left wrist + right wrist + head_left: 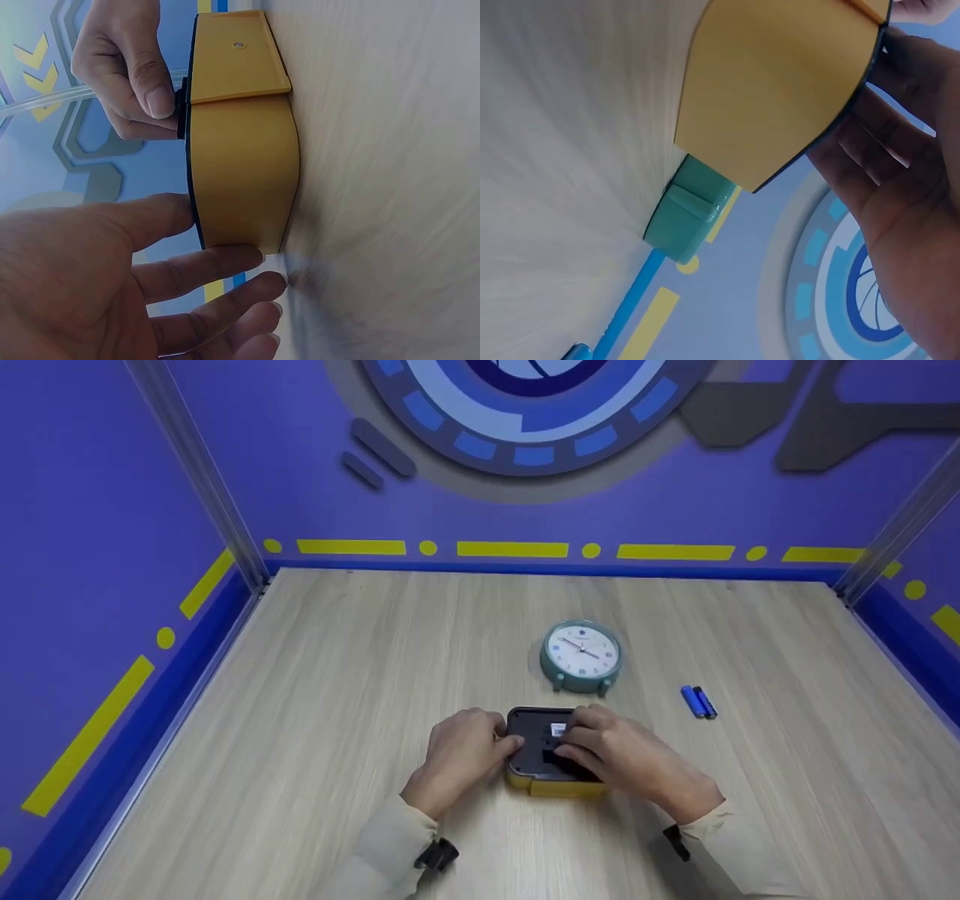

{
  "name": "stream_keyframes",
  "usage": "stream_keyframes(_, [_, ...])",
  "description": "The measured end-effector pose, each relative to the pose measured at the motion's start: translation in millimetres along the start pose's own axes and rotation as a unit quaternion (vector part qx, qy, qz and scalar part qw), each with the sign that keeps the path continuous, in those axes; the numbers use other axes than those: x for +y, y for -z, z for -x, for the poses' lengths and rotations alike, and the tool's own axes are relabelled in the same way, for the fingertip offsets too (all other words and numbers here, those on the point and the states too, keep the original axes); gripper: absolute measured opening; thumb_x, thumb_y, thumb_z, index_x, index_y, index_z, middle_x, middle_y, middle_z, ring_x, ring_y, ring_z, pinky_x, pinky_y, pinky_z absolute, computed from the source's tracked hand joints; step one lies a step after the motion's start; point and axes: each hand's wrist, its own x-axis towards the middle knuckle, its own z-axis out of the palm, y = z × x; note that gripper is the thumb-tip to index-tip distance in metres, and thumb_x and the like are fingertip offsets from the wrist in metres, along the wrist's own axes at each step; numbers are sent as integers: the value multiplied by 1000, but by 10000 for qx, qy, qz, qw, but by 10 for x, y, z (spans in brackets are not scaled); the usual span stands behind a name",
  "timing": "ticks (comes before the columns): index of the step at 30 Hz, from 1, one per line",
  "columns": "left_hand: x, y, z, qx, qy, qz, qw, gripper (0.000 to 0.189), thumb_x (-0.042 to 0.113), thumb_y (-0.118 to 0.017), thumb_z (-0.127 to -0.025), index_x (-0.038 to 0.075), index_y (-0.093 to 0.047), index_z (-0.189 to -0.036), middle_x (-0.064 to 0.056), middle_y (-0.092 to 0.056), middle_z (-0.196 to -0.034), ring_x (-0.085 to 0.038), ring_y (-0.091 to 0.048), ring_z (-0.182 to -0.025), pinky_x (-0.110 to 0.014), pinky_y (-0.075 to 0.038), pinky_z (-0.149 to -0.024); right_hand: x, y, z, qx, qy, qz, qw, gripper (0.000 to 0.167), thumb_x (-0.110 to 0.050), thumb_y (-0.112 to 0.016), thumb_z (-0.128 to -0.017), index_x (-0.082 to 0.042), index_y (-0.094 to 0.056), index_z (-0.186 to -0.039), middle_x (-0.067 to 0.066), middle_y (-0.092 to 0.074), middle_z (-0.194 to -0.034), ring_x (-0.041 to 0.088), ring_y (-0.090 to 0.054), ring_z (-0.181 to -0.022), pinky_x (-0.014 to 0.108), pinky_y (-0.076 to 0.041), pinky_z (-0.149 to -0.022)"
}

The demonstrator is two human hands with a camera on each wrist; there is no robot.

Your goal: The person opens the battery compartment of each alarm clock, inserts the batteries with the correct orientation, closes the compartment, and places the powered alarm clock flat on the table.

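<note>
A yellow box-shaped case (566,789) with a black panel (529,726) on top lies on the table in front of me. My left hand (461,754) holds its left end, the thumb on the panel's edge and fingertips against the yellow side (244,172). Over the panel, my right hand (626,750) pinches a small black piece (181,112) that stands slightly above it. The right fingers hide most of that piece, so its kind is unclear. Beside the right fingertips a small white label (558,729) shows on the panel.
A teal round clock (581,652) lies face up behind the case. To the right, a blue battery (691,701) and a darker blue-black battery (706,703) lie side by side on the wood-grain table (337,675). Blue-purple walls (525,525) enclose the back and sides.
</note>
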Motion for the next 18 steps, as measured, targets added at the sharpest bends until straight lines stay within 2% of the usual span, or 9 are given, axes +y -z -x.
stream_keyframes(7, [-3, 7, -2, -57, 14, 55, 10000, 26, 39, -79, -98, 14, -78, -90, 7, -55, -71, -11, -48, -64, -31, -38, -58, 2, 14, -2, -12, 101, -32, 9999, 10, -19, -79, -98, -9, -77, -98, 0, -65, -97, 13, -64, -90, 37, -60, -80])
stream_keyframes(18, [-9, 9, 6, -34, 41, 44, 10000, 26, 39, -80, -97, 14, -80, -92, 8, -57, -74, -12, -49, -67, -33, -40, -60, -23, 23, -17, 158, 311, -168, 9993, 8, -4, -81, -94, -5, -77, -100, 2, -68, -95, 16, -68, -87, 38, -61, -75])
